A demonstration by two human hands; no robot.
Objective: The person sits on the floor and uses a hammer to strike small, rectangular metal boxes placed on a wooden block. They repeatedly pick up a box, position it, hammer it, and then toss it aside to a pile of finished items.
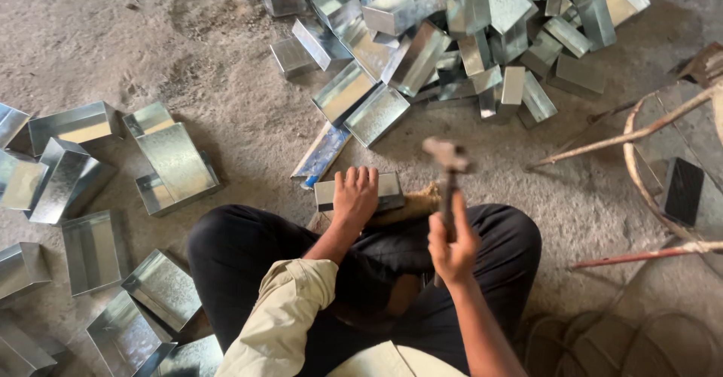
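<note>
Head camera looks steeply down, close above the lap.

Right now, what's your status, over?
Left hand flat on metal box. Right hand grips hammer, raised. Nothing between hammer and box.

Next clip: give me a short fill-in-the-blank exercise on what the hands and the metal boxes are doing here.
1. The right hand grips a raised ____.
2. The left hand presses flat on a small metal ____ in front of the crossed legs.
3. The big heap of metal boxes lies on the ____ floor.

Missing words: hammer; box; dirt
</note>
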